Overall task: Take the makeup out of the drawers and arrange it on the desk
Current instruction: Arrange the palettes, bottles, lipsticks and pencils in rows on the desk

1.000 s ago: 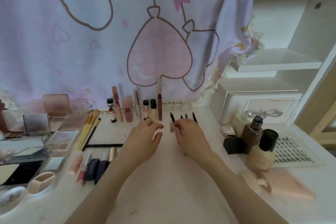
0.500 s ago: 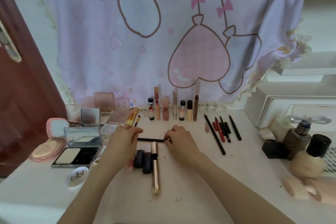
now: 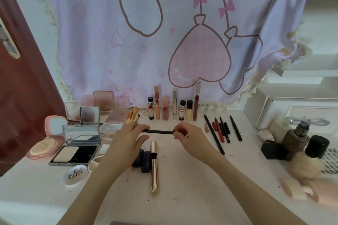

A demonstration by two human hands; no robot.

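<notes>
Both hands have left the row of pencils at the right of the frame and come across to the centre, where they hold a thin black pencil (image 3: 157,131) level between them. The right hand (image 3: 190,138) pinches its right end with curled fingertips; the left hand (image 3: 128,138) has its fingers bent over the left end, thumb spread below, though whether it truly grips or only steadies I cannot tell for certain. A second ago that pencil lay flat on the desk (image 3: 192,179) left of centre, so it has now been picked up.

Below it a gold tube (image 3: 154,166) lies lengthwise, touching two dark navy cases (image 3: 143,159). The sorted pencils (image 3: 220,131) lie fanned at centre right. Upright lip and concealer tubes (image 3: 173,107) line the back, open compacts (image 3: 78,144) sit at the left, and foundation bottles (image 3: 307,153) stand at the right.

My guess is the pencil is headed for that fan, leaving little loose to place.
</notes>
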